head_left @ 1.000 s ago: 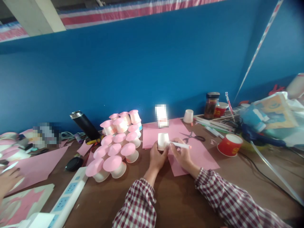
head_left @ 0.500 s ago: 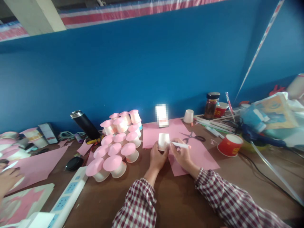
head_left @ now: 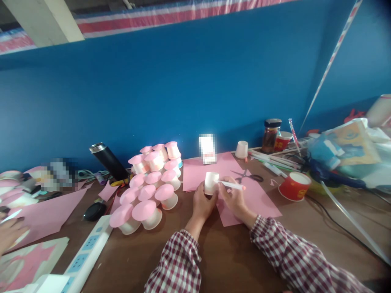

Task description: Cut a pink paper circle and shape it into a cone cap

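Observation:
A small white paper cup (head_left: 211, 182) sits upside down in my left hand (head_left: 204, 203), whose fingers wrap round its lower part. My right hand (head_left: 233, 198) pinches a white marker pen (head_left: 231, 185) with an orange end pointing right. The pen's other end meets the right side of the cup; the mark there, if any, is too small to see. Both hands are above the table, near pink paper sheets (head_left: 259, 201). Black scissors (head_left: 247, 176) lie on the paper just beyond my right hand.
To the left stand several upturned cups with pink paper discs (head_left: 147, 210). A power strip (head_left: 88, 248), a black flask (head_left: 108, 160) and another person's hand (head_left: 12, 232) are further left. On the right are a red paper cup (head_left: 295, 187), a white cup (head_left: 242, 149) and a jar (head_left: 271, 136).
The cup in my left hand has tilted slightly. My right hand keeps the pen at the cup's side, almost unmoved. The view has shifted very little.

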A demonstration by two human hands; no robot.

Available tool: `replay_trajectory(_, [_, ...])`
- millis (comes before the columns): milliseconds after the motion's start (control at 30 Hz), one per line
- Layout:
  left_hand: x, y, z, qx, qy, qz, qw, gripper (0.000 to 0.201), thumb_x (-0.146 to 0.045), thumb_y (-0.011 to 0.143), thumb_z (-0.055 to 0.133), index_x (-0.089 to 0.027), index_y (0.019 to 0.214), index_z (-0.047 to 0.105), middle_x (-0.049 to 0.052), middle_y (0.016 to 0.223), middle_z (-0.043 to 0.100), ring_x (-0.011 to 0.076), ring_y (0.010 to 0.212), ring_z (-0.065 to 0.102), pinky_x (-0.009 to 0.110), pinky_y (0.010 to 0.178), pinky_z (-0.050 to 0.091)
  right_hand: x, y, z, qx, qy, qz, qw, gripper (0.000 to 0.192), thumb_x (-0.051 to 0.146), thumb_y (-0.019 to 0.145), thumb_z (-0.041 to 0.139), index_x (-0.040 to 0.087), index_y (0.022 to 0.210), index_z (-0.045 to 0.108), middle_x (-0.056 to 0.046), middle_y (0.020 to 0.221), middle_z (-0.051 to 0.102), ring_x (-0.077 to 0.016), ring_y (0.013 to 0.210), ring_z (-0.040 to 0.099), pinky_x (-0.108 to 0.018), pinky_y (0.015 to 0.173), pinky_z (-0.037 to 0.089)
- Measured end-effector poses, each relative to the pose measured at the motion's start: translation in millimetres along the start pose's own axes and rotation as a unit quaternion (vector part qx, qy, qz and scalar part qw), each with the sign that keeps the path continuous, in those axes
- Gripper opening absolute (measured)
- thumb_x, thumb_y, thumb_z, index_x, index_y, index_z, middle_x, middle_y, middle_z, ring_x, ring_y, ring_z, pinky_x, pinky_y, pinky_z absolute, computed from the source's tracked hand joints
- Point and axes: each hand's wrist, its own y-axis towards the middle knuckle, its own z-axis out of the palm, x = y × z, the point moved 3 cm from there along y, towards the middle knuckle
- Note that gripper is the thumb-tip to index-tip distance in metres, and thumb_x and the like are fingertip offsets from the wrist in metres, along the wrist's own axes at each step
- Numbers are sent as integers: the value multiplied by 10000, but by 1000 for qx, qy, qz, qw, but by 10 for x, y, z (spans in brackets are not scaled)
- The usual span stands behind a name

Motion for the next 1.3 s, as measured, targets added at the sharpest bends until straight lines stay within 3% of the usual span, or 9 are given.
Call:
replay_trajectory(600, [79, -16, 33, -11, 39, 18, 999, 417, -370, 729, 611, -182, 1096, 547, 102, 1019, 627, 231, 902, 590, 346, 793, 441, -10, 20, -11, -26, 9, 11, 1000, 118, 292, 837, 524, 194, 874, 577, -26, 780, 614, -147, 638, 573, -244, 544, 467])
replay_trajectory(1300, [102, -4, 52, -3, 50, 19, 999, 405, -329, 726, 614, -182, 1096, 535, 91, 1003, 622, 221, 900, 583, 341, 788, 450, -10, 19, -7, -28, -4, -8, 1000, 119, 294, 845, 521, 191, 860, 578, -27, 786, 619, -139, 628, 560, -226, 518, 441])
